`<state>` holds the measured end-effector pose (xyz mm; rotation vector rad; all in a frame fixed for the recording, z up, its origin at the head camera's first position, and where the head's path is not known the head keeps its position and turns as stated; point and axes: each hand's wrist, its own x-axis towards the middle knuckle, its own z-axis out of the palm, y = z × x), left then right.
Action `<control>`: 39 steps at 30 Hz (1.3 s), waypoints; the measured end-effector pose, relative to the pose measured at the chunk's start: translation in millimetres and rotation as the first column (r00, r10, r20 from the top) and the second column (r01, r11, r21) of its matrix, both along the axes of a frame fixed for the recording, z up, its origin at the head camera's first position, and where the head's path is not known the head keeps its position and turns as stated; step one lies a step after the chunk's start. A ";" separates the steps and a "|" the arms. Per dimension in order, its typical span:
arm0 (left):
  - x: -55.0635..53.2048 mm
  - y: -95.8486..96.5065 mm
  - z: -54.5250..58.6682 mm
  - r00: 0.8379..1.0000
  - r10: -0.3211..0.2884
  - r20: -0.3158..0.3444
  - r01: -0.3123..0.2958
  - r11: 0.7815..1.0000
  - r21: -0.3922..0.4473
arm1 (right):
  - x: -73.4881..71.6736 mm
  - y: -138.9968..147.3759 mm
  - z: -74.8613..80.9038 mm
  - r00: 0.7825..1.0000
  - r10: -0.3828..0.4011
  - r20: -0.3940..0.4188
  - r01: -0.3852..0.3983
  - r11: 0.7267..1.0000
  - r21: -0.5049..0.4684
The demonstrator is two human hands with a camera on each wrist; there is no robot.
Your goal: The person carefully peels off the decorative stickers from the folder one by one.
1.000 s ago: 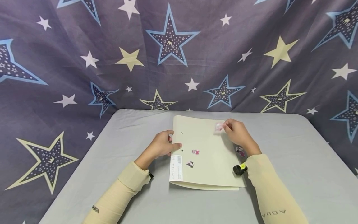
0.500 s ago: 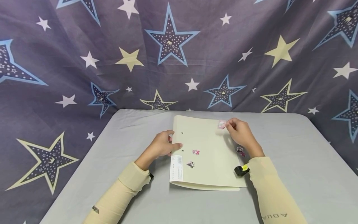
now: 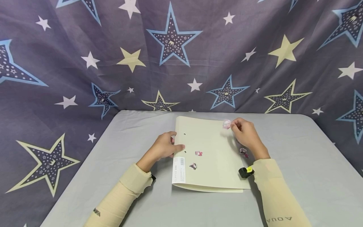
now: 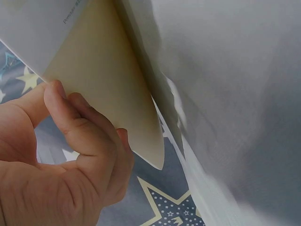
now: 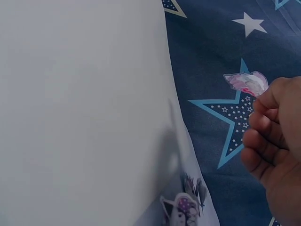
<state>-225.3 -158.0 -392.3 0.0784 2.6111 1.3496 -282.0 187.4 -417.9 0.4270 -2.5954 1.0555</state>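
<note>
My left hand (image 3: 163, 146) grips the left edge of a cream clip file folder (image 3: 210, 173), thumb on the cover and fingers beneath. In the left wrist view, its fingers press against the folder (image 4: 108, 80). At the far right corner, my right hand (image 3: 246, 134) pinches a pink-and-white sticker (image 3: 226, 124) between thumb and forefinger, raised over the cover's edge. The right wrist view shows this sticker (image 5: 249, 84) slightly curved, its other fingers curled in. A red-pink character sticker (image 3: 198, 153) and a dark-hatted character sticker (image 3: 193, 166) lie on the cover.
Dark-and-pink stickers (image 3: 243, 153) lie on the grey table cover (image 3: 300, 164) by the folder's right edge, partly behind the right wrist. A white label (image 3: 178, 170) runs along the folder's lower left. Behind the table hangs a star-patterned curtain (image 3: 204, 66).
My right hand has shifted a little right and away from me, lifting the pink sticker off toward the folder's corner. My left hand and the folder stay where they were.
</note>
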 end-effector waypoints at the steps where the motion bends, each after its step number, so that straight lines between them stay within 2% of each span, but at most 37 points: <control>1: -0.1 0.2 -0.1 1.000 -0.001 0.000 0.001 1.000 0.002 | 0.0 1.4 0.1 1.000 -0.005 -0.001 0.005 1.000 0.005; 11: 0.7 0.2 0.7 1.000 0.002 0.006 -0.003 1.000 0.013 | 1.4 17.7 4.1 0.996 -0.085 -0.037 0.087 0.994 0.066; 18: 0.4 -0.2 -0.2 1.000 -0.001 0.003 0.001 1.000 0.011 | 5.7 26.5 9.8 0.988 -0.156 0.015 0.151 0.976 0.159; 23: 0.4 0.1 0.1 1.000 -0.004 -0.003 0.004 1.000 0.004 | 5.7 34.2 6.9 0.983 -0.174 0.060 0.162 0.972 0.172; 39: 0.7 0.5 0.5 1.000 -0.001 0.000 0.001 1.000 -0.002 | 6.4 57.4 0.9 0.974 -0.217 0.071 0.194 0.949 0.250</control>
